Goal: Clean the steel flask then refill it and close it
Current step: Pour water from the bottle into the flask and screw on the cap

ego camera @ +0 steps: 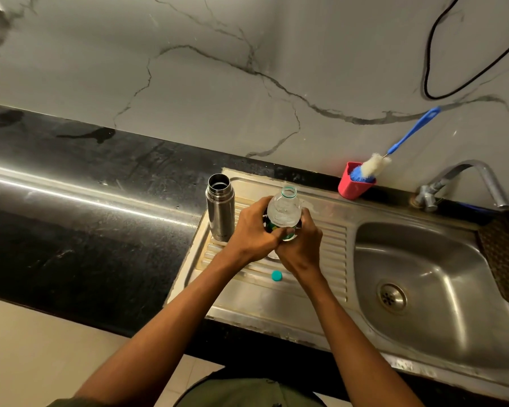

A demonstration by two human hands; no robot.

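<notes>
Upright, the open steel flask (220,207) points up; both hands' fingers (288,232) grasp the water bottle (284,211).

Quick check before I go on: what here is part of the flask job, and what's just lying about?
In the job: steel flask, open; water bottle, held by left hand and right hand; teal cap; bottle brush.
Lying about: red cup, tap, black cable.

Red cup (353,185) holding a blue-handled brush (394,151) stands against the marble wall (188,83) beside the tap (465,183); black cable (441,54) hangs above.
</notes>
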